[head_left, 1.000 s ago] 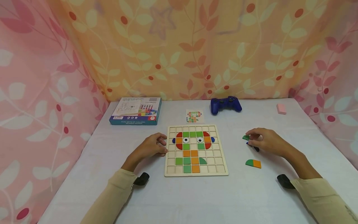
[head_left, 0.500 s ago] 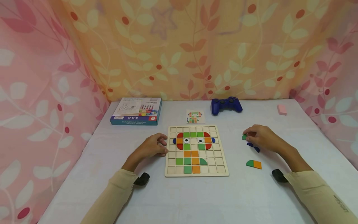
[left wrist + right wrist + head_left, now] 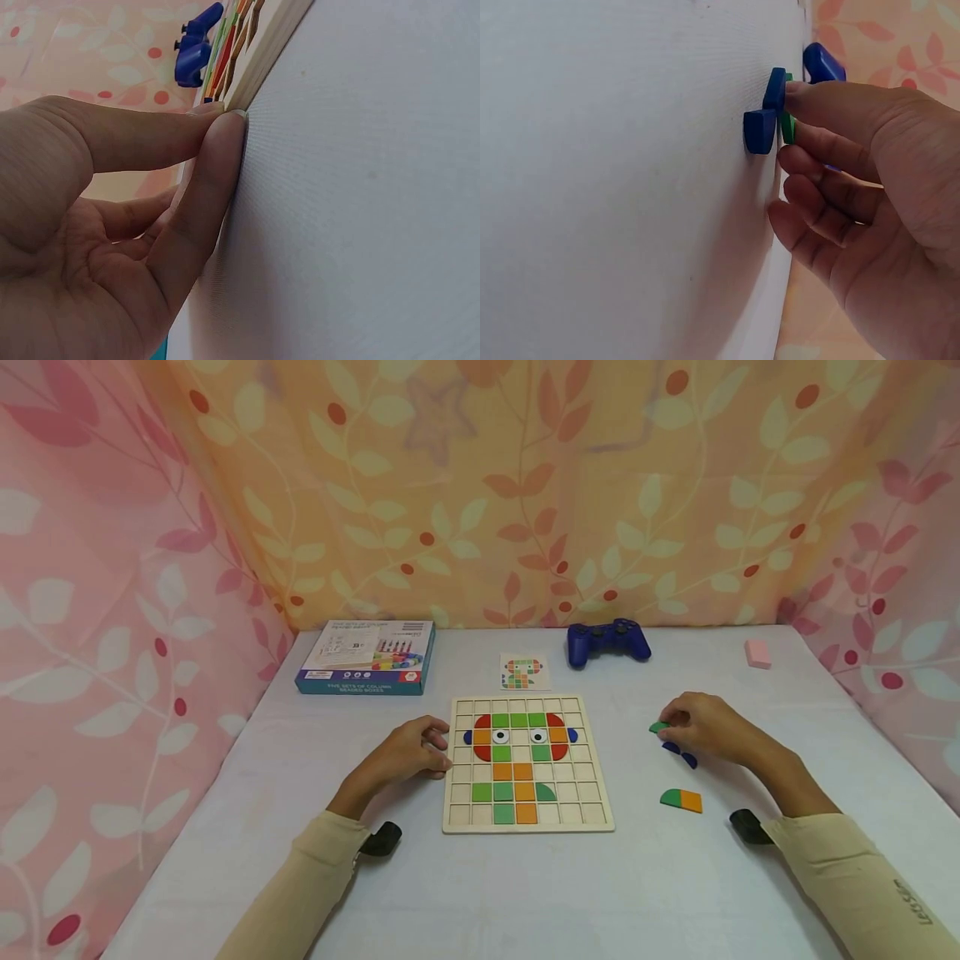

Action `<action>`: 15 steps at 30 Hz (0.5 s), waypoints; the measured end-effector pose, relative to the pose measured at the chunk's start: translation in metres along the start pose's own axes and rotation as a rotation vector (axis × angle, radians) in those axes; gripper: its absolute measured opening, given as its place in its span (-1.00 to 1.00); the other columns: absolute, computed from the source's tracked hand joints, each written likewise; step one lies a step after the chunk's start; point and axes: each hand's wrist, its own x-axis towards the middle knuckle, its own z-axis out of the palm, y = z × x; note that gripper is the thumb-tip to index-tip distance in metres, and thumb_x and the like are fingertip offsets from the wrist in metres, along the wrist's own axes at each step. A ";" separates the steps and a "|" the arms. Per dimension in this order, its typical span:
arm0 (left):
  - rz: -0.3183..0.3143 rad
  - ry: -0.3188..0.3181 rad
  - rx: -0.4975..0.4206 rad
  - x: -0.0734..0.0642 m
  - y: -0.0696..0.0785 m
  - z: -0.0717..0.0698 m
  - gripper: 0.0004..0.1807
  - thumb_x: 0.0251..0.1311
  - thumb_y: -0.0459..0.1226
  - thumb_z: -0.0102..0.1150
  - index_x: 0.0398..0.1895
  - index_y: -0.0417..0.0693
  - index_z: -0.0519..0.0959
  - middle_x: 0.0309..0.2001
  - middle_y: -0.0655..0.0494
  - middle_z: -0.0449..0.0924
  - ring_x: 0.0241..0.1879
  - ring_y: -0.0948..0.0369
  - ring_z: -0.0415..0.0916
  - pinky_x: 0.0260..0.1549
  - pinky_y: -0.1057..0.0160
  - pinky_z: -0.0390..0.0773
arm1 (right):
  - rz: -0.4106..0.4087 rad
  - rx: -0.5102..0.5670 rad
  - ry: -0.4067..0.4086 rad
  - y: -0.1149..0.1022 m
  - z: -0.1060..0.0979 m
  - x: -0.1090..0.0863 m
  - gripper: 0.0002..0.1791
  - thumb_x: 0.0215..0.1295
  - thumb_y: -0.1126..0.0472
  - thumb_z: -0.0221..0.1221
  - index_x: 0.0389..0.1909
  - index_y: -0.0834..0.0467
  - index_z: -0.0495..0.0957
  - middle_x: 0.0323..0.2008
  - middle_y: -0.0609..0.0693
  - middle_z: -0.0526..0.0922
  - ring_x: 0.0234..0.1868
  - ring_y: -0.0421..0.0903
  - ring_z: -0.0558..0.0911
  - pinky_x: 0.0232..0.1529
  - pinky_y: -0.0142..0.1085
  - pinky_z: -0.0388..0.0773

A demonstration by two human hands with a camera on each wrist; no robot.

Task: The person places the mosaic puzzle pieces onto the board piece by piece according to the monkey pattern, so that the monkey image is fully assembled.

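In the head view, my left hand holds the left edge of a wooden grid board, thumb and fingertip at its rim. Square and rounded tiles on the board form a face with two eye tiles and a body of green and orange. My right hand, right of the board, pinches a green rounded tile between thumb and finger. Two dark blue rounded tiles lie just below that hand. Nearer the front, a green rounded tile lies against an orange square tile.
A pattern card lies behind the board. Along the back stand a flat toy box at left, a blue game controller, and a pink block at right. Floral cloth hangs around the white table.
My right hand has shifted slightly back, uncovering the two blue tiles. The green tile in its fingers now looks tilted. My left hand stays at the board's edge.
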 end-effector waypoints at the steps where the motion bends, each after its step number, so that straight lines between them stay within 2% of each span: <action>1: 0.000 -0.001 0.000 0.000 -0.001 0.000 -0.36 0.22 -0.42 0.45 0.37 -0.23 0.45 0.02 -0.12 0.56 -0.18 0.10 0.64 -0.15 0.24 0.78 | -0.001 0.003 0.004 0.000 0.001 0.000 -0.66 0.35 0.11 0.42 -0.05 0.29 0.71 -0.21 0.00 0.68 -0.18 -0.04 0.59 -0.10 -0.16 0.66; 8: 0.004 -0.005 -0.003 0.000 -0.001 0.000 -0.35 0.22 -0.43 0.45 0.38 -0.24 0.45 0.02 -0.14 0.55 -0.18 0.10 0.64 -0.16 0.24 0.78 | -0.111 0.031 0.065 -0.012 0.010 -0.003 -0.70 0.31 0.09 0.46 -0.09 0.22 0.74 -0.23 -0.07 0.71 -0.23 -0.15 0.61 -0.19 -0.35 0.61; 11: 0.000 0.002 0.001 0.000 -0.001 0.000 -0.36 0.22 -0.43 0.44 0.38 -0.23 0.45 0.01 -0.12 0.55 -0.18 0.10 0.64 -0.16 0.25 0.78 | -0.155 0.037 0.076 -0.024 0.014 -0.003 -0.73 0.32 0.11 0.46 -0.09 0.19 0.74 -0.23 -0.09 0.70 -0.23 -0.15 0.57 -0.21 -0.34 0.57; 15: -0.002 0.007 0.000 -0.001 0.000 0.001 -0.36 0.22 -0.43 0.45 0.38 -0.21 0.46 0.01 -0.11 0.56 -0.19 0.10 0.65 -0.15 0.24 0.78 | -0.184 0.038 0.061 -0.042 0.020 0.001 -0.76 0.35 0.12 0.43 -0.06 0.14 0.75 -0.20 -0.11 0.70 -0.16 -0.12 0.54 -0.11 -0.27 0.56</action>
